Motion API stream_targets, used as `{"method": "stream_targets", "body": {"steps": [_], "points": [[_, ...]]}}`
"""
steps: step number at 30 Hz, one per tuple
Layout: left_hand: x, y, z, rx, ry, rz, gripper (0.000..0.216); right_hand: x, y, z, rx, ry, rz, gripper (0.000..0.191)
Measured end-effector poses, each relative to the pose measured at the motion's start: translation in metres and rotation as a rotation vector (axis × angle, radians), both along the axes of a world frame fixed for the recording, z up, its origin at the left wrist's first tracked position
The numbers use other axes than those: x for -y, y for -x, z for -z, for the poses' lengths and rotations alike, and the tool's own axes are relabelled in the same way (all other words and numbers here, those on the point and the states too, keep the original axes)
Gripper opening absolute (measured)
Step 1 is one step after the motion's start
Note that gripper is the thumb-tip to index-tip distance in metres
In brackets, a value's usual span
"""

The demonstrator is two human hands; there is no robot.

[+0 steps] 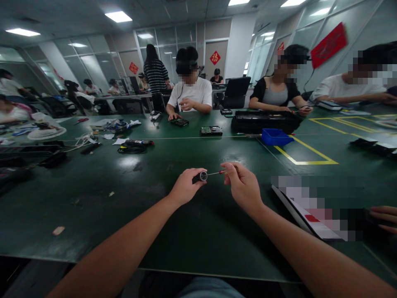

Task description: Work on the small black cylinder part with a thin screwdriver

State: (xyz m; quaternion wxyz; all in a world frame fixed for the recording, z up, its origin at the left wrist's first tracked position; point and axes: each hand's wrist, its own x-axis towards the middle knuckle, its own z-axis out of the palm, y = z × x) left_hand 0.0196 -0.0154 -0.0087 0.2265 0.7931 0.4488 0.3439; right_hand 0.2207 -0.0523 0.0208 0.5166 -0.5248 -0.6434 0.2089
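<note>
Above the green table [102, 223], my left hand [187, 185] grips a small dark cylindrical part [203, 176], its round, light-rimmed end turned towards me. What lies inside that end is too small to make out. My right hand [243, 184] is closed around the red handle of a thin screwdriver [214, 173]. The shaft points left, and its tip meets or nearly meets the cylinder's rim. Most of the handle is hidden by my fingers.
A coiled black cable [133, 146] lies ahead on the left. Beyond my hands are a hard drive [211, 130], a blue bin [277, 137] and a long black casing [266, 121]. A white box [297, 211] sits right, beside another person's hand [384, 218]. Co-workers sit across the table.
</note>
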Motion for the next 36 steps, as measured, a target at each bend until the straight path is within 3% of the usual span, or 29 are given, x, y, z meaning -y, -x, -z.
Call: {"method": "stream_targets", "body": {"steps": [10, 16, 24, 28, 36], "points": [[-0.0024, 0.002, 0.0039, 0.0, 0.0, -0.018, 0.037, -0.0012, -0.0018, 0.0042, -0.046, 0.036, -0.08, 0.025], [-0.0013, 0.0013, 0.0029, -0.008, -0.008, -0.007, 0.037, -0.0027, -0.0003, 0.0019, -0.013, 0.06, -0.041, 0.033], [-0.0031, 0.0031, 0.0037, 0.014, -0.019, -0.011, 0.037, -0.0067, -0.002, 0.0086, -0.072, 0.086, -0.07, 0.024], [-0.0027, 0.0031, 0.0037, 0.011, -0.017, -0.011, 0.037, -0.0049, -0.0023, 0.0053, -0.007, 0.093, -0.043, 0.038], [-0.0025, 0.0029, 0.0001, 0.023, -0.005, -0.031, 0.035, -0.0036, -0.0022, 0.0063, -0.048, 0.108, -0.102, 0.027]]}}
